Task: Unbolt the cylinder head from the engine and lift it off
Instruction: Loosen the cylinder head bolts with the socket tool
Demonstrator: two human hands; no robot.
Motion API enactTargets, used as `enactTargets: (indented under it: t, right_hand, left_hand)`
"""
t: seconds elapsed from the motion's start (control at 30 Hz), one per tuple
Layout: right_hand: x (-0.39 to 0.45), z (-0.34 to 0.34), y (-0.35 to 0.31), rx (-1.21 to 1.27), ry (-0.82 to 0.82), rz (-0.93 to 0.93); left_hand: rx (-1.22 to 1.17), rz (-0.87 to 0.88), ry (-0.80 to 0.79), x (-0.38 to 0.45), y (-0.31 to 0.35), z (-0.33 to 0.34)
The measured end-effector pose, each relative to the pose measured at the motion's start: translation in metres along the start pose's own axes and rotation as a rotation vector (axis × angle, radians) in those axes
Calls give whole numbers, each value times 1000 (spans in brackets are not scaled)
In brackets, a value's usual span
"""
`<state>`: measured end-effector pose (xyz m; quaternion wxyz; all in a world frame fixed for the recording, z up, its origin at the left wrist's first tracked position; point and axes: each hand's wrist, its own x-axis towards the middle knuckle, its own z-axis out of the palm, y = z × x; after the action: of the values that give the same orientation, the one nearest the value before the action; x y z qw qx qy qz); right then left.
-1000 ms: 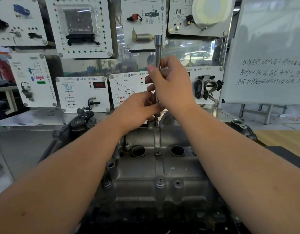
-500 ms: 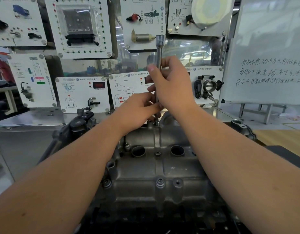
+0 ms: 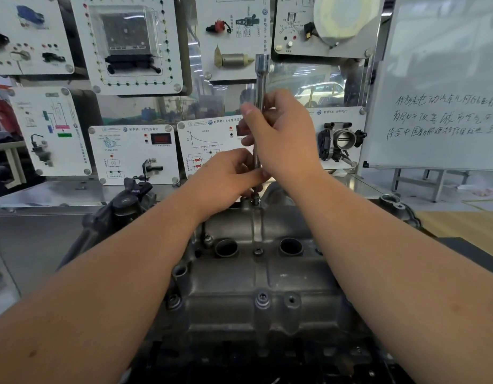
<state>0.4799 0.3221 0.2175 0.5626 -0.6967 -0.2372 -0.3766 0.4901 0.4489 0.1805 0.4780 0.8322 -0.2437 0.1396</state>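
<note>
Both hands, left hand [image 3: 226, 176] and right hand [image 3: 284, 137], grip the upright socket extension [image 3: 260, 79] on the cylinder head [image 3: 256, 278].

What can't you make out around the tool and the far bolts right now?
Head view only:
- Tool tip on the far bolt: the left hand covers where the socket extension meets the cylinder head.
- Right hand grip: fingers wrap behind the shaft, hidden.
- Side bolts: both forearms cover the head's left and right edges.
- Near edge of the head: too dark to read.

Two hands, left hand [image 3: 228, 176] and right hand [image 3: 284, 134], one socket wrench [image 3: 260, 79], one cylinder head [image 3: 256, 275], perhaps seven display panels [image 3: 134, 153], one whiteboard [image 3: 445, 79].
</note>
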Motion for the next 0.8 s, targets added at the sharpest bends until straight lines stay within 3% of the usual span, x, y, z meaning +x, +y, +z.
enactTargets:
  t: [0.23,0.8]
  right_hand:
    - [0,2,-2,12,-67,31]
    - [0,1,2,-28,19,-32]
  left_hand:
    - [10,26,-36,1,-3,-1]
    - [-6,53,-29,3,-3,-1]
